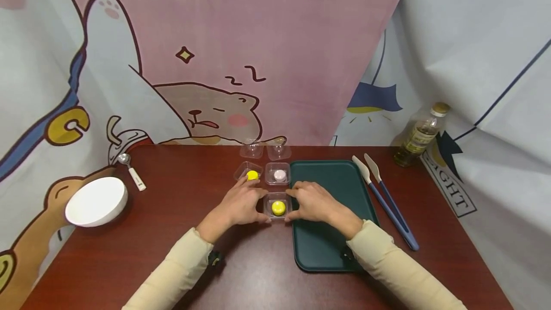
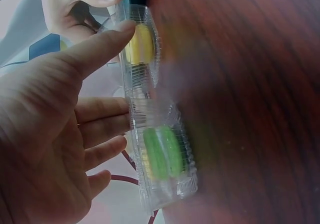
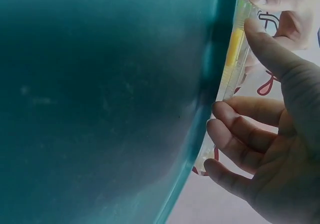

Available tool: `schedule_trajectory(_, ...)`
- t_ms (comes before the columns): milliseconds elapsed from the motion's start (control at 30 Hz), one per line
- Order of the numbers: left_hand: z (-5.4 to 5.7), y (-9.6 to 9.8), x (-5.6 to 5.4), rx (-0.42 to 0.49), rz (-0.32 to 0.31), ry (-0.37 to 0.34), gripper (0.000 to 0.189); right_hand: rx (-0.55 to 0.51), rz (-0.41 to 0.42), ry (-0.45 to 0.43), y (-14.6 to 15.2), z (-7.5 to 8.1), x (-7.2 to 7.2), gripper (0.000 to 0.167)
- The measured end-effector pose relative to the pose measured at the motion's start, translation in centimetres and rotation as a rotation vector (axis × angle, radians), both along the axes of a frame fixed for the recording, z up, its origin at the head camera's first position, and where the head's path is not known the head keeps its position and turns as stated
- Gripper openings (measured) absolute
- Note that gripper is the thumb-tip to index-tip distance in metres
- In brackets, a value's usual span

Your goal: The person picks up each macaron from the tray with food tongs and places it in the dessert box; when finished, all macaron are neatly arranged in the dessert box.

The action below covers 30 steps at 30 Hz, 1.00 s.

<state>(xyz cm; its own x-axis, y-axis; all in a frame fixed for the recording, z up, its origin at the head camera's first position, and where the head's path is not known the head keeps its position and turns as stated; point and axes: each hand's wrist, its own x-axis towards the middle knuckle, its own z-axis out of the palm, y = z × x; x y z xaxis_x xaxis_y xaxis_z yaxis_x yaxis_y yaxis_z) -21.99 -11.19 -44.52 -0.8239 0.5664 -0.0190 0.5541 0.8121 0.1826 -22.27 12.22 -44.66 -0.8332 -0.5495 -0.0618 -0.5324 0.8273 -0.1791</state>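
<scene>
Between my hands lies a clear plastic container [image 1: 268,200] with a yellow macaron [image 1: 278,208] in it. My left hand [image 1: 243,204] pinches its left side, thumb at the near corner, fingertips at the far one. My right hand [image 1: 316,202] holds the opposite side in the same way, over the tray's edge. A green macaron [image 2: 164,153] in clear plastic shows beside the yellow one in the left wrist view; from the head view my left hand hides it. Just behind sit another yellow macaron [image 1: 252,175] and a pale pink macaron [image 1: 280,175], each in clear plastic.
A dark green tray [image 1: 331,252] lies against the containers on the right. Beyond it are blue-handled tongs [image 1: 389,204] and an oil bottle [image 1: 417,140]. On the left are a white bowl [image 1: 96,202] and a scoop [image 1: 133,172]. Clear plastic cups [image 1: 251,150] stand at the back.
</scene>
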Motion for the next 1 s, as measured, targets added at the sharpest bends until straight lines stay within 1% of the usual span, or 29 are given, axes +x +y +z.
schedule_trajectory(300,0.1,-0.3,0.3,0.032,0.016,-0.009,0.08,-0.007,-0.017,0.007,0.4,-0.1,0.0,0.083)
schedule_trajectory(400,0.3,-0.8,0.1,0.071,0.0,0.005,0.082,-0.042,-0.015,0.01,0.7,0.1,-0.2,0.083)
schedule_trajectory(467,0.7,-1.5,-0.3,0.114,-0.003,0.019,0.084,-0.077,-0.008,0.024,1.1,0.4,-0.5,0.082)
schedule_trajectory(533,1.1,-2.4,-1.0,0.159,0.002,0.045,0.086,-0.118,0.002,0.035,1.5,0.6,-0.9,0.078)
schedule_trajectory(567,1.2,-3.0,-1.5,0.184,0.015,0.057,0.087,-0.142,0.004,0.032,1.8,0.8,-1.1,0.076)
schedule_trajectory(633,1.5,-4.3,-2.5,0.22,0.055,0.072,0.09,-0.185,0.009,0.027,2.3,0.9,-1.7,0.071)
schedule_trajectory(700,1.6,-5.6,-3.6,0.253,0.099,0.063,0.092,-0.219,0.012,0.013,2.8,1.0,-2.3,0.067)
schedule_trajectory(767,1.6,-6.8,-4.6,0.269,0.14,0.027,0.093,-0.251,0.006,-0.007,3.2,1.1,-3.0,0.063)
schedule_trajectory(867,1.3,-8.0,-5.9,0.303,0.174,-0.071,0.09,-0.297,-0.005,-0.024,3.7,1.3,-4.1,0.058)
schedule_trajectory(1000,0.5,-8.8,-7.4,0.344,0.165,-0.189,0.085,-0.368,-0.037,-0.042,3.9,1.6,-6.0,0.049)
